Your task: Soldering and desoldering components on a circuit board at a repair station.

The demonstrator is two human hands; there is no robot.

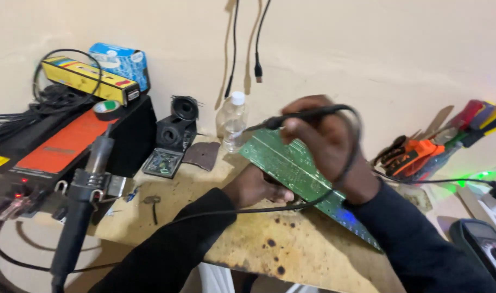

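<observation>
Above the stained workbench (269,244): a long green circuit board (291,163) is tilting, traces up.
Left hand (258,187): gripping the board's underside.
Right hand (326,144): closing around a black soldering iron (299,115), tip touching the board.
Beyond: a clear plastic bottle (234,122) is standing.

Electronics repair workshop: rework station (52,157), circuit board (297,168), pliers (411,154).

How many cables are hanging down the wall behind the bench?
2: a plain black cable left of a second black cable ending in a plug, both above the clear plastic bottle. Others may hang outside the picture.
</observation>
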